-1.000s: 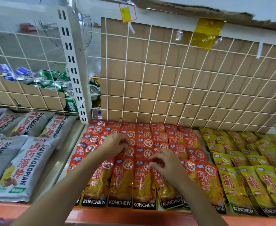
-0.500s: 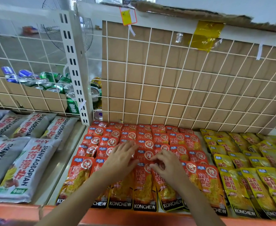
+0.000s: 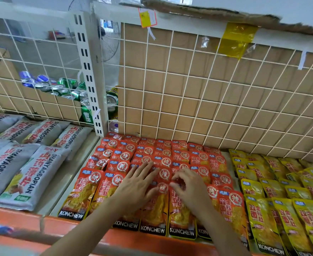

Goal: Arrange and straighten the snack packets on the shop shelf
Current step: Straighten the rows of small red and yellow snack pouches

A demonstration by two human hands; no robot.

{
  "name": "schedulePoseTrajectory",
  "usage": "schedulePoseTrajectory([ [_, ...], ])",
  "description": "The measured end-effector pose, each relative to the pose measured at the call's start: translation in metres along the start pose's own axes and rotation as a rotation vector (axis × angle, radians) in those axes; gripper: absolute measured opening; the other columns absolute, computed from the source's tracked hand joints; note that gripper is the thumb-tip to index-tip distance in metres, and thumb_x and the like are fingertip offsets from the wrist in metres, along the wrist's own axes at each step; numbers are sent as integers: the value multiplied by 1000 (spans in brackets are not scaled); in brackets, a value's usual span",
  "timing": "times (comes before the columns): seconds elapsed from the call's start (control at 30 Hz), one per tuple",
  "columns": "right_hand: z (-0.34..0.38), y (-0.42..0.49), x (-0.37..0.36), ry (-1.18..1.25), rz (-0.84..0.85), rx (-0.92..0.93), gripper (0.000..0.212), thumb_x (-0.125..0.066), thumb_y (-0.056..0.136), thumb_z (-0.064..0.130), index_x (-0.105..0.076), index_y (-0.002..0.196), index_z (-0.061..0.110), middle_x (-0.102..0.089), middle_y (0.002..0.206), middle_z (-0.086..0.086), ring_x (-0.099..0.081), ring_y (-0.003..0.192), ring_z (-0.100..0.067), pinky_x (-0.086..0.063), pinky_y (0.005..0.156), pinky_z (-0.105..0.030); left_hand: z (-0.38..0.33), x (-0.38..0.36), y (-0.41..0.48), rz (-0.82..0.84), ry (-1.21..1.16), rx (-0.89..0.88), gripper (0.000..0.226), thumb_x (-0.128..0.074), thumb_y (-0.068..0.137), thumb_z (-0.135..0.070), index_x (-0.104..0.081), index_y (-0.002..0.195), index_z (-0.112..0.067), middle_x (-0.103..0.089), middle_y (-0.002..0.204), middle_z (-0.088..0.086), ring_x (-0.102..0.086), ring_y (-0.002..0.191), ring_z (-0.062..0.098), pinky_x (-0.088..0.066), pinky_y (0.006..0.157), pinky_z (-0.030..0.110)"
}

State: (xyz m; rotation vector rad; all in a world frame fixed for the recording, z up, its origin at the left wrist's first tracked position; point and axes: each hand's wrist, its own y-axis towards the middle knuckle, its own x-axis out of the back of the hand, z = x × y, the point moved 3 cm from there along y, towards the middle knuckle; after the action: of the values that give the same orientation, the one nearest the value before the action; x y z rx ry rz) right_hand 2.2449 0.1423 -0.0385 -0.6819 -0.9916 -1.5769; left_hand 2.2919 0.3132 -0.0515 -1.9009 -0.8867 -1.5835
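The red packets (image 3: 163,157) lie in overlapping rows at the middle of the shelf (image 3: 72,174), from the wire grid (image 3: 207,85) at twelve o'clock down to the orange front lip (image 3: 18,217) at six. The black bottom bands of the front row lie over that lip.

The left hand (image 3: 137,183) lies flat on the red packets, fingers straight and spread and holding nothing. Just at its three o'clock, the right hand (image 3: 189,187) has its fingers curled, with thumb and forefinger pinching the top edge of one front-row packet (image 3: 179,213).

At nine o'clock from the hands a bare strip of shelf runs front to back between the red packets and the grey packs (image 3: 31,174). This is the widest open room. At two o'clock a narrow bare gap separates the red rows from the yellow packets (image 3: 281,191); nearer the front the two colours touch. The back red row sits against the foot of the grid, which has brown cardboard behind it.

The bottom bands of the red and yellow packets read "KONCHEW", and each red top carries a round white seal with a Chinese character. The grey packs read "SHANYAOBOPIAN". Drink cans (image 3: 65,87) lie behind the grid at ten o'clock, left of a slotted white post (image 3: 89,71). An orange tag (image 3: 147,17) hangs at twelve, its print too small to read, and yellow tape (image 3: 235,39) sits at one.
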Motion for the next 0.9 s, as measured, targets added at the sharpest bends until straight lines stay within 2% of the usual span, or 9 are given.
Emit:
schedulePoseTrajectory([
  [0.17, -6, -1, 2, 7, 25, 10, 17, -59, 86, 37, -62, 96, 24, -52, 97, 13, -48, 98, -6, -41, 94, -27, -7, 1, 4, -4, -21, 45, 79, 4, 76, -70, 0, 147, -36, 17, 150, -12, 21, 137, 6, 11, 115, 33],
  [0.23, -7, -1, 3, 7, 31, 18, 17, -59, 86, 37, -62, 97, 24, -52, 97, 13, -47, 96, -6, -42, 92, -28, -12, 3, 10, -16, -42, 78, 81, 4, 74, -69, -4, 148, -36, 10, 154, -11, 16, 140, 8, 9, 114, 34],
  [0.4, -6, -2, 6, 7, 57, 18, 31, -54, 90, 37, -56, 118, 23, -52, 114, 10, -46, 110, -8, -39, 99, -29, -7, 4, 32, -21, -85, 170, 105, 16, 61, -84, -12, 147, -32, -6, 157, -5, -1, 145, 16, -1, 117, 39],
  [0.5, -3, 6, 6, -31, 108, 14, 47, -48, 93, 39, -41, 136, 22, -43, 137, 7, -38, 128, -10, -30, 109, -28, 5, 10, 43, -58, -91, 224, 85, 2, 77, -70, -14, 148, -26, -11, 157, 0, -7, 144, 19, -4, 118, 39],
  [0.57, 2, 15, 2, -67, 177, 21, 57, -42, 95, 45, -27, 144, 22, -28, 150, 6, -25, 138, -11, -20, 113, -29, 11, 11, 46, -45, -90, 249, 66, -14, 93, -59, -12, 149, -23, -10, 157, 3, -8, 144, 21, -4, 118, 38],
  [0.63, 6, 23, -4, -95, 244, 16, 64, -37, 94, 50, -15, 148, 21, -15, 155, 4, -15, 142, -13, -12, 114, -30, 14, 10, 47, -17, -69, 254, 60, -19, 98, -49, -11, 149, -19, -10, 157, 3, -7, 144, 20, -2, 117, 36],
  [0.73, 8, 31, -15, -141, 322, -4, 74, -29, 91, 60, -7, 149, 19, -4, 157, 2, -5, 144, -15, -5, 115, -31, 16, 7, 48, -20, 2, 251, 65, -7, 95, -53, -13, 149, -18, -14, 156, 2, -10, 144, 17, 0, 117, 35],
  [0.8, 7, 34, -21, -142, 333, -8, 94, -11, 74, 76, -7, 149, 19, -1, 157, 1, -2, 144, -14, -2, 115, -31, 16, 7, 48, -67, 47, 254, 84, 10, 79, -58, -19, 147, -19, -20, 155, 1, -16, 143, 16, -4, 116, 35],
  [0.9, 4, 35, -25, -148, 317, -7, 104, 1, 62, 77, -7, 149, 20, 0, 157, 3, 0, 144, -12, 1, 114, -28, 18, 5, 49, -103, 42, 261, 96, 14, 68, -58, -24, 146, -18, -25, 153, 2, -20, 141, 17, -9, 116, 36],
])
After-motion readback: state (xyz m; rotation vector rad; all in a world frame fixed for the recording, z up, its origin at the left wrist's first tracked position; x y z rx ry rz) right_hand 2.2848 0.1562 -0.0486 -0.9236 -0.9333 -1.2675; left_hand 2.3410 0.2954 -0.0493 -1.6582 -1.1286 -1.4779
